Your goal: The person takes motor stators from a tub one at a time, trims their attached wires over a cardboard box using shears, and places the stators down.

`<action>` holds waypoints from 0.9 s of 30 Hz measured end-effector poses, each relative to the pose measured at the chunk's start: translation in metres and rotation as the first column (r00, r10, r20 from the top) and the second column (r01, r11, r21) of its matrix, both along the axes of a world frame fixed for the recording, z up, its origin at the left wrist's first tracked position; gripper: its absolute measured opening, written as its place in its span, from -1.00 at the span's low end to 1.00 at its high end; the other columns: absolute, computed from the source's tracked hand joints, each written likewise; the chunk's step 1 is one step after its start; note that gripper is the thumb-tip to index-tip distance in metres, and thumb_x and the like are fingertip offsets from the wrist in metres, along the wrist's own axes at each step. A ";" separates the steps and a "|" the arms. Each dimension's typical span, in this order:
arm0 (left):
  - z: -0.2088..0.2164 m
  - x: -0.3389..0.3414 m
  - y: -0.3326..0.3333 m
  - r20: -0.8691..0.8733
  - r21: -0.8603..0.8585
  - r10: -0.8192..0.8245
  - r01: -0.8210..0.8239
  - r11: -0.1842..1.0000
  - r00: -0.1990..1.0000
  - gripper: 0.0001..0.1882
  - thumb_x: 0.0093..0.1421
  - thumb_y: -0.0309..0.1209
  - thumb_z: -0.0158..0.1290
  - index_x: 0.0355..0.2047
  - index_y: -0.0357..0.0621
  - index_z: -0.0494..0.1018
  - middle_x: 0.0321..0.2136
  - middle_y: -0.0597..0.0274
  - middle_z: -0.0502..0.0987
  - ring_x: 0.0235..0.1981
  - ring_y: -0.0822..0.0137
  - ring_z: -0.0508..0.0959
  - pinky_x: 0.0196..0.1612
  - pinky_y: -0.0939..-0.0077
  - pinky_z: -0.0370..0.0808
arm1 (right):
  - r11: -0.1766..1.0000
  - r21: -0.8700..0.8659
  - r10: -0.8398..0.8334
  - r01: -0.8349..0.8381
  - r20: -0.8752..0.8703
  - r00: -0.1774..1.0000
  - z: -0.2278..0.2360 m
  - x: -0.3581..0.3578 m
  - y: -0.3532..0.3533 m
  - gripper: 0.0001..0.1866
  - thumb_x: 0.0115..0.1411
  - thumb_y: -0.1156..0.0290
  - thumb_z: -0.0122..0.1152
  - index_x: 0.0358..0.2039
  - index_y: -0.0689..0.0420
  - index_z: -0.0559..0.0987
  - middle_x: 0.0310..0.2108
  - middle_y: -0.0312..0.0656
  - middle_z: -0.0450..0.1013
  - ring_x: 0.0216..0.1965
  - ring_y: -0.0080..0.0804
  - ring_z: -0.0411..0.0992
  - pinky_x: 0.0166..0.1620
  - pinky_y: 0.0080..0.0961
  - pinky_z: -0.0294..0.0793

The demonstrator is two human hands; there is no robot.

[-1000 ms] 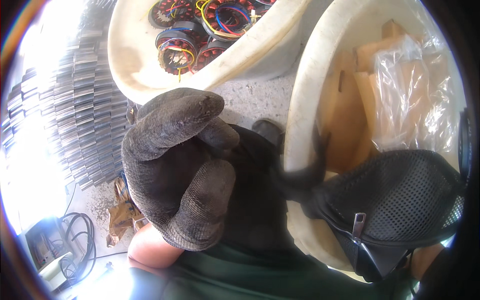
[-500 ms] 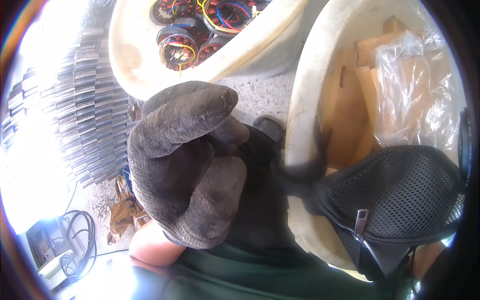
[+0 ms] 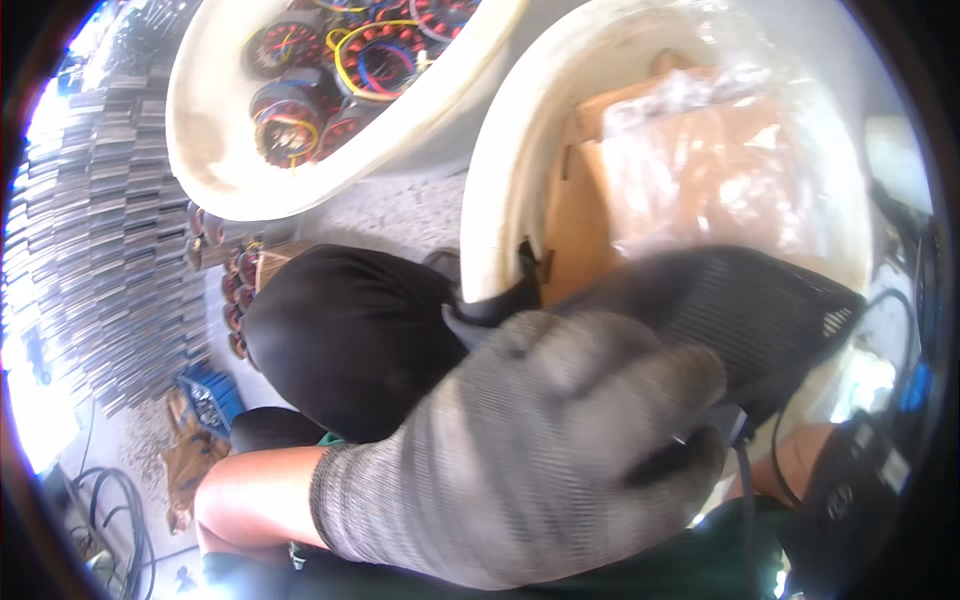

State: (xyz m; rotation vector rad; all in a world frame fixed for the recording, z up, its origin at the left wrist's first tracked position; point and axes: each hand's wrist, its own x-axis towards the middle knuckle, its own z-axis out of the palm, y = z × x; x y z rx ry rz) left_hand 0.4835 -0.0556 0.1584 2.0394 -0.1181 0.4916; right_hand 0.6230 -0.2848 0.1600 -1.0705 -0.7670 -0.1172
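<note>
My left hand (image 3: 540, 450), in a grey knit glove, reaches across my lap from the left. Its fingers curl closed, blurred by motion, at the lower edge of a black mesh bag (image 3: 730, 290). What lies between the fingertips is hidden, though a small glint shows there. Along its zipped side in the earlier picture, the bag had a metal zip pull; the glove covers that area now. Bare skin of my right arm (image 3: 800, 455) appears below the bag, while my right hand is hidden. The bag lies over the near side of a whitish tub (image 3: 490, 200).
Cardboard (image 3: 575, 220) and clear plastic wrap (image 3: 700, 170) fill that tub. Wound motor stators with coloured wires (image 3: 385, 65) lie in another white tub (image 3: 205, 185). Stacked metal strips (image 3: 120, 230) stand at left, near a blue crate (image 3: 210, 395). My black-clad knee (image 3: 340, 330) is in front.
My left hand has swung from in front of my chest rightward and down onto the mesh bag. The view has shifted, and my knee now shows.
</note>
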 end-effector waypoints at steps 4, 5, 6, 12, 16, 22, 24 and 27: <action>-0.006 0.014 -0.038 -0.096 0.310 -0.045 0.072 0.948 0.994 -0.80 0.07 -0.36 0.04 -0.33 -0.15 0.55 -0.18 0.12 0.47 -0.19 0.19 0.46 -0.30 0.35 0.46 | 0.947 -0.251 -0.112 0.200 0.326 0.939 0.002 0.010 -0.004 -0.32 0.03 -0.02 0.28 0.08 0.04 0.33 -0.09 0.03 0.32 -0.17 -0.10 0.34 -0.23 -0.29 0.41; -0.005 0.015 -0.041 -0.074 0.311 -0.046 0.067 0.948 0.996 -0.80 0.07 -0.36 0.04 -0.33 -0.15 0.55 -0.18 0.12 0.47 -0.19 0.19 0.46 -0.30 0.35 0.46 | 0.927 -0.300 -0.100 0.224 0.378 0.920 0.006 0.012 -0.005 -0.32 0.02 -0.02 0.28 0.08 0.04 0.33 -0.09 0.03 0.32 -0.17 -0.10 0.34 -0.24 -0.30 0.41; -0.004 0.017 -0.042 -0.111 0.401 -0.039 0.080 0.912 0.993 -0.78 0.03 -0.35 0.05 -0.32 -0.12 0.56 -0.17 0.12 0.47 -0.17 0.18 0.46 -0.28 0.32 0.46 | 0.907 -0.345 -0.081 0.242 0.423 0.903 0.009 0.013 -0.005 -0.32 0.02 -0.02 0.28 0.08 0.04 0.33 -0.09 0.03 0.32 -0.17 -0.10 0.34 -0.24 -0.30 0.41; 0.011 0.026 -0.033 -0.246 0.541 -0.013 0.148 0.828 0.969 -0.66 -0.07 -0.31 0.08 -0.25 -0.15 0.54 -0.25 0.09 0.46 -0.20 0.12 0.46 -0.20 0.27 0.46 | 0.660 -0.727 0.292 0.192 0.483 0.825 0.054 0.029 0.001 -0.40 -0.17 0.09 0.35 -0.17 0.16 0.38 -0.21 0.06 0.38 -0.32 -0.15 0.37 -0.30 -0.30 0.40; 0.014 0.021 -0.032 -0.154 0.340 0.071 -0.015 0.940 0.986 -0.62 -0.16 -0.47 0.14 -0.24 -0.23 0.52 -0.23 0.04 0.46 -0.22 0.03 0.48 -0.14 0.21 0.47 | 0.521 -0.837 0.342 0.171 0.388 0.856 0.060 0.023 0.017 -0.48 -0.32 0.29 0.33 -0.28 0.20 0.42 -0.29 0.03 0.42 -0.33 -0.10 0.44 -0.26 -0.30 0.45; 0.015 0.009 -0.025 -0.055 0.210 0.121 -0.107 0.972 0.991 -0.61 -0.18 -0.59 0.12 -0.23 -0.24 0.50 -0.21 0.01 0.46 -0.20 -0.02 0.48 -0.12 0.16 0.48 | 0.420 -0.905 0.438 0.069 0.269 0.858 0.050 0.032 0.035 -0.43 -0.27 0.39 0.43 -0.18 0.21 0.46 -0.28 -0.04 0.42 -0.28 -0.12 0.46 -0.19 -0.33 0.46; 0.015 0.006 -0.023 -0.073 0.225 0.154 -0.134 0.965 0.985 -0.61 -0.17 -0.60 0.12 -0.22 -0.25 0.50 -0.23 0.00 0.47 -0.21 -0.02 0.48 -0.12 0.17 0.49 | 0.496 -0.857 0.340 0.140 0.340 0.876 0.060 0.026 0.041 -0.50 -0.17 0.41 0.45 -0.18 0.21 0.47 -0.27 -0.03 0.42 -0.26 -0.11 0.46 -0.16 -0.35 0.46; 0.008 0.001 -0.019 -0.073 0.233 0.196 -0.174 0.957 0.978 -0.61 -0.16 -0.62 0.11 -0.22 -0.26 0.50 -0.27 -0.01 0.47 -0.22 -0.01 0.49 -0.13 0.17 0.49 | 0.485 -0.860 0.338 0.157 0.350 0.874 0.067 0.027 0.034 -0.52 -0.18 0.42 0.45 -0.21 0.21 0.48 -0.27 -0.04 0.42 -0.27 -0.09 0.46 -0.18 -0.34 0.47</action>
